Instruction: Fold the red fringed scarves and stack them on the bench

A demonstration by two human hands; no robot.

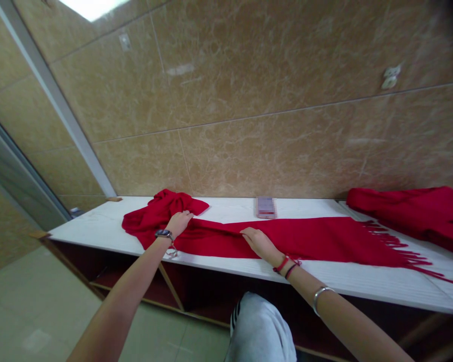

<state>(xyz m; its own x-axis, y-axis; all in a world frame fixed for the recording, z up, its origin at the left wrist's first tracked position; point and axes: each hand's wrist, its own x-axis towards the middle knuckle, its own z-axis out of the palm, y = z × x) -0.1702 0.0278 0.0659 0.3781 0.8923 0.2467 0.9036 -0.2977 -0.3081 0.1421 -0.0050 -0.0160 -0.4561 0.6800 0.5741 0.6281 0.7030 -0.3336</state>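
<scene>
A long red scarf [317, 239] with a fringed end lies along the white cabinet top [94, 221]. Its right part is spread flat, while the left end is bunched in a crumpled heap. Beside that heap, my left hand [180, 223] is closed on the scarf's far edge, its fingertips partly hidden. My right hand [262, 245] rests over the middle of the scarf and pinches the same far edge, where the cloth lifts into a small ridge between both hands.
Behind the scarf a phone [266, 207] lies near the tiled wall [287, 151]. More red cloth [411, 211] is piled at the right, close to the fringe. Open shelves [207, 286] sit under the top, and my knee [262, 327] is in front of them.
</scene>
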